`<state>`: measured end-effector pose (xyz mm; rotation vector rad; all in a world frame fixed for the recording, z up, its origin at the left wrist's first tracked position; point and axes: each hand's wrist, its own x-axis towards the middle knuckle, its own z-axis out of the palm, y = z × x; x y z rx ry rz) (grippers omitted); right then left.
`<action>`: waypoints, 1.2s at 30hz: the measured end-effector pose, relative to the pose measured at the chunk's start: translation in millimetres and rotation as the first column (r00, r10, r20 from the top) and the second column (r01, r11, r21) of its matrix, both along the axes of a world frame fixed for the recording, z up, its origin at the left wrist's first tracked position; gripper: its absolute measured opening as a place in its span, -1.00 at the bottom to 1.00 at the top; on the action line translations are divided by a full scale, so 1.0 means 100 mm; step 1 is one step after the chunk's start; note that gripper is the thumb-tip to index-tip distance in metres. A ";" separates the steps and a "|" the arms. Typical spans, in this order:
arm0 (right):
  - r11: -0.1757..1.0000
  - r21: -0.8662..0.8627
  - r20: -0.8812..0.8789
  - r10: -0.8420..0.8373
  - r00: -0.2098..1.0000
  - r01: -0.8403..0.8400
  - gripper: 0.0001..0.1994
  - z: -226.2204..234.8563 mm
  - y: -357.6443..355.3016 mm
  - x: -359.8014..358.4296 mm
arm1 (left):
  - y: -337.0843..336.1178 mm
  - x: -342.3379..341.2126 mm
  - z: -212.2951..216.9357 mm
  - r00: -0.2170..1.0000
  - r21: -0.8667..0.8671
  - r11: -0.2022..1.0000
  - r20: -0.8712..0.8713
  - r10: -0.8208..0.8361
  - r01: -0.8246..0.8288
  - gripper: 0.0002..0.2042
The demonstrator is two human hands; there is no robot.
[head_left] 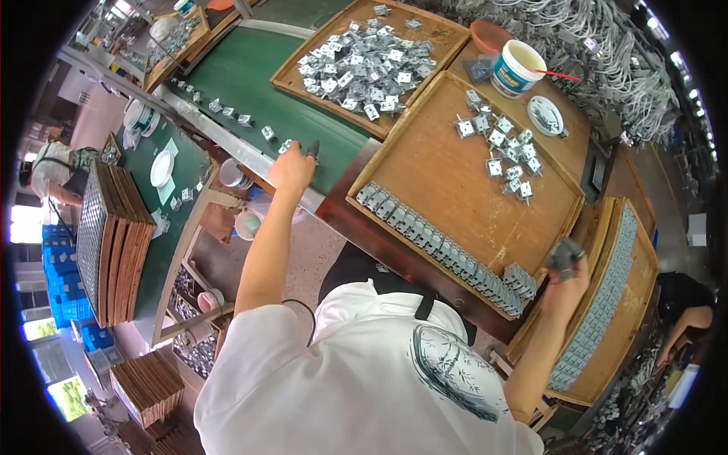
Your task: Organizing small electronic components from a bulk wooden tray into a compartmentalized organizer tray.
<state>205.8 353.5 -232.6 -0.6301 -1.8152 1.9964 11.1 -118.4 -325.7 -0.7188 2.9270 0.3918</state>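
Wooden and shallow, the middle tray (425,163) sits straight ahead of the person, and everything else is easiest placed from it. Along its near edge runs a tidy row of grey metal parts (447,254); a loose scatter of the same parts (502,148) lies toward its far right corner. Left of the tray, over the green belt (250,83), the left hand (292,168) is closed around a dark tool (312,149), beside a small part (285,145) on the belt's edge. Right of the tray, the right hand (565,277) is raised, fingers curled about a handful of grey parts (565,254). Beyond the tray lies a second tray (371,61) heaped with parts, and a white tub (517,68) stands behind its far corner. A third tray (614,303) with lined-up parts sits further right.
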 end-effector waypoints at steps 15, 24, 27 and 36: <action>0.980 0.089 0.028 0.176 0.984 -0.178 -0.67 0.06 -0.78 0.14 | 1.01 0.69 0.45 0.988 0.903 -0.402 -0.149 0.040 0.152 -0.70; 0.653 0.677 0.228 0.252 0.940 -0.339 -0.70 0.48 -0.94 0.21 | 1.85 1.15 0.89 0.819 0.863 -0.434 -0.433 -0.377 0.257 -0.57; 0.517 0.803 0.180 0.265 0.947 -0.297 -0.70 0.43 -0.85 0.27 | 1.99 1.22 0.90 0.790 0.870 -0.442 -0.424 -0.443 0.219 -0.60; 0.323 0.929 0.122 0.191 0.974 -0.180 -0.78 0.08 -0.70 0.25 | 2.38 1.43 0.77 0.670 0.835 -0.203 -0.536 -0.513 0.512 -0.59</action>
